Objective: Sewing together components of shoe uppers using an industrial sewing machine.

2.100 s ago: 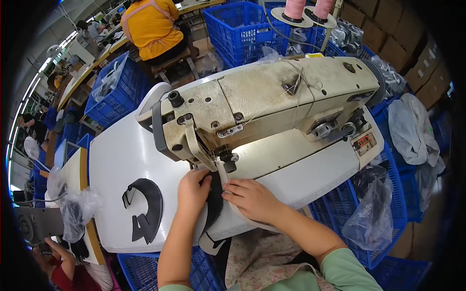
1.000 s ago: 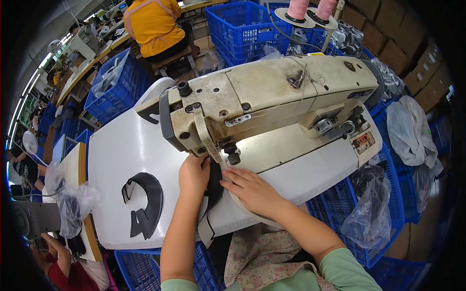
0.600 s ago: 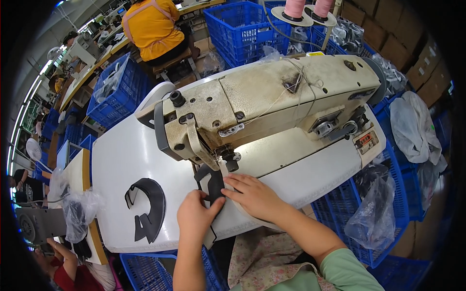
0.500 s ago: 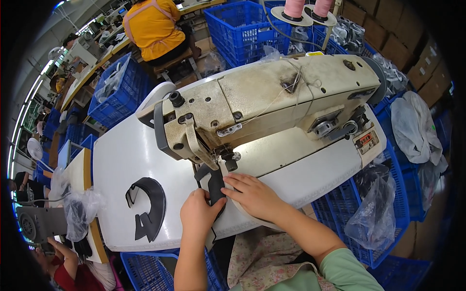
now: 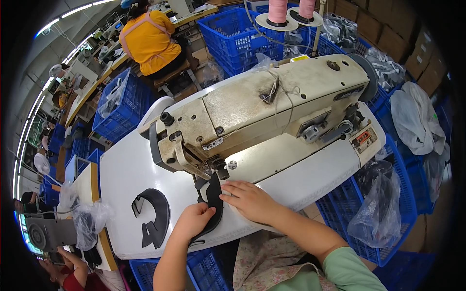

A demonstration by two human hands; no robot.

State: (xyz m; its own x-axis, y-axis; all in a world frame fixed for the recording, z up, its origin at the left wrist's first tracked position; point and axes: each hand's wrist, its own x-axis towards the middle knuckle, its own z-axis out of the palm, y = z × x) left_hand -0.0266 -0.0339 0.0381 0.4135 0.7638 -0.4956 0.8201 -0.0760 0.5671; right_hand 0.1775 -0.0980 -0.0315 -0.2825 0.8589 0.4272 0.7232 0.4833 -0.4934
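One pinch by your left hand (image 5: 194,221) holds the curved black fabric piece (image 5: 214,196); your right hand (image 5: 252,201), fingers extended, seemingly grips nothing. Uneven pulling might skew it.

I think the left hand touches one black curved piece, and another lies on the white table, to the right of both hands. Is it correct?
Not quite: in the head view, the second black piece lies on the white table to the left of the left hand and the right hand. The left hand does touch the first black piece.
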